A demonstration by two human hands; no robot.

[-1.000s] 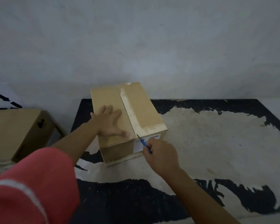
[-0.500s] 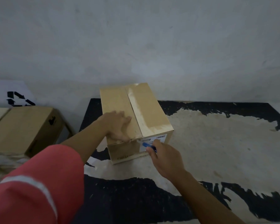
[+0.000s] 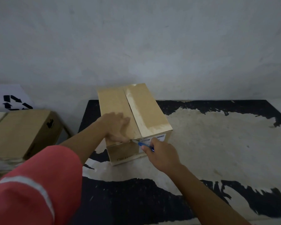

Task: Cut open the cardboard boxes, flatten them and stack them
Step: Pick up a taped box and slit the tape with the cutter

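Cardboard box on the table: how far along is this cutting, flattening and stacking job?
Nothing looks finished: the brown cardboard box is closed, its top seam taped. In hand: the left hand presses its top while the right hand holds a blue-handled cutter at the near end of the seam. Left: slitting, flattening, stacking, and the second brown box at the left, unflattened.

label [image 3: 152, 139] text unreadable, second box [image 3: 19, 132] cropped left

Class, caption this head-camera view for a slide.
Left hand presses on the cardboard box; right hand holds a blue cutter at its seam.
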